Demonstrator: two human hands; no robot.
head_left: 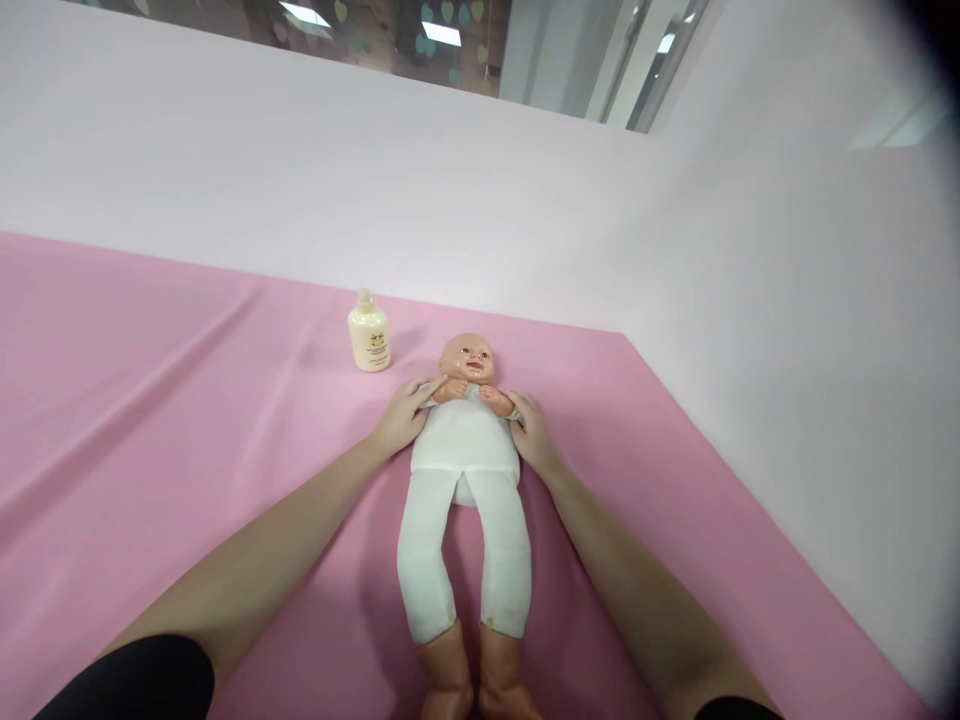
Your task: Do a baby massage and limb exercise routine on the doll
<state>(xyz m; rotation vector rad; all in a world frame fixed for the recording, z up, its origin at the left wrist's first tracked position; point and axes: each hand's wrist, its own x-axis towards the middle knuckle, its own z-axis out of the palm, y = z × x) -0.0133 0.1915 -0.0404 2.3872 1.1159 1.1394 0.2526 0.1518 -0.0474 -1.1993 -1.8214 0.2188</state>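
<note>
Cupping the doll (pixel 466 440) at its shoulders, left hand (pixel 401 415) and right hand (pixel 531 432) are curling fingers gently; keeping pressure even seems wise.

Doll (pixel 465 450): white top & leggings, peach head/feet, faint brownish stains nr leg cuffs. Sheet (pixel 187 400) plain pink, walls (pixel 375 180) plain white/pale lilac. Bottle (pixel 369 335) cream w/ small yellow-dark label; sleeves (pixel 142 680) black.
</note>
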